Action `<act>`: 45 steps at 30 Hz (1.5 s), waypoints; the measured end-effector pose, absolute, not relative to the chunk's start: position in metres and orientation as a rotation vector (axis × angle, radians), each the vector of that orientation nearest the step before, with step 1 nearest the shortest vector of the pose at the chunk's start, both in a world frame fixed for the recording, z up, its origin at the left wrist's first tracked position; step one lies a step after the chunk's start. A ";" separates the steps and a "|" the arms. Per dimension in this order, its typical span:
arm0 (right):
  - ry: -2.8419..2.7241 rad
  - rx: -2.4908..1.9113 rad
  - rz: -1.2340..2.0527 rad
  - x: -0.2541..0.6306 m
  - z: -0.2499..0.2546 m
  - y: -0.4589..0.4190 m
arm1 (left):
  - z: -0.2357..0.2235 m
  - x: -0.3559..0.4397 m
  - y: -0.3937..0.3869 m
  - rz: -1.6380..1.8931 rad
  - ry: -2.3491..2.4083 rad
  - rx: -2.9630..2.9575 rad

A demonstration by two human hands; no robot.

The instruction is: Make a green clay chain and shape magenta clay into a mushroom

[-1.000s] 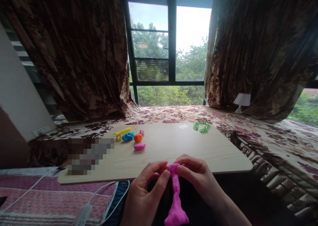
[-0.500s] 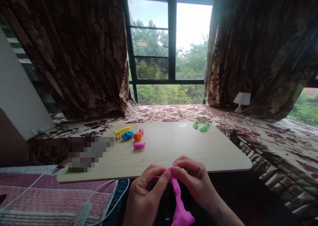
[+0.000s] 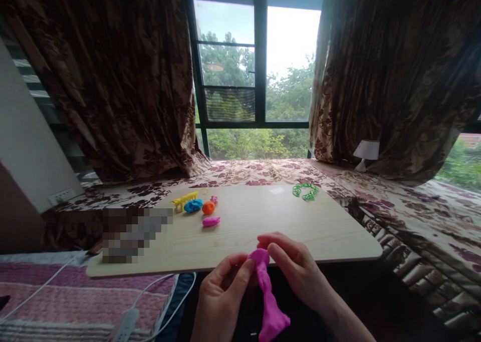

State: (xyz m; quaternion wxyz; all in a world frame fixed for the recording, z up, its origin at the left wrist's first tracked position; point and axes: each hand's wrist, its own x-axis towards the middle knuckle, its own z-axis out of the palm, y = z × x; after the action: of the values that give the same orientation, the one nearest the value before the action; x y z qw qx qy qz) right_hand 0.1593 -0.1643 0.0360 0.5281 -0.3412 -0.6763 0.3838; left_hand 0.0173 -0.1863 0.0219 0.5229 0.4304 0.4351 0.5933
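Note:
A soft, lumpy piece of pink modelling clay (image 3: 265,286) hangs in front of me, narrow in the middle and flared at its lower end. My left hand (image 3: 226,287) pinches its top edge between thumb and fingers. At the right of that top end, my right hand (image 3: 291,264) has its thumb and fingers apart; whether a fingertip touches the clay I cannot tell. On the table lie a smaller pink piece (image 3: 211,222), an orange lump (image 3: 208,207), a crumpled blue lump (image 3: 193,206) and a long yellow piece (image 3: 185,200).
The pale wooden table (image 3: 300,232) has rounded corners. A green openwork string (image 3: 306,192) lies at its far right. A small white lamp (image 3: 366,154) stands on the flowered window ledge. A power strip (image 3: 125,324) with white cables rests on the pink bedding at lower left.
My right thumb and fingers have spread from their pinch on the clay's top end, which now shows wider. My left hand keeps its pinch. The clay's lower end has swung slightly left.

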 end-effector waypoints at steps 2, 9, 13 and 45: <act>-1.595 -0.833 0.934 0.161 0.035 -0.165 | 0.021 0.020 -0.187 1.419 0.983 0.966; -1.635 -0.802 0.861 0.159 0.032 -0.147 | 0.022 0.012 -0.166 1.343 0.968 1.160; -1.594 -0.756 0.978 0.156 0.015 -0.102 | 0.009 0.005 -0.114 1.378 0.921 1.262; -1.524 -0.789 0.934 0.151 -0.039 -0.051 | -0.034 -0.005 -0.068 1.298 0.895 1.477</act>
State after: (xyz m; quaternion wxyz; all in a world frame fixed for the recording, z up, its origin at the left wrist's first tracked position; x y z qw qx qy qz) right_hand 0.1507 -0.0509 -0.0386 0.5594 -0.3348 -0.6465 0.3963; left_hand -0.0051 -0.0678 -0.0339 0.4710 0.6030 0.3654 0.5301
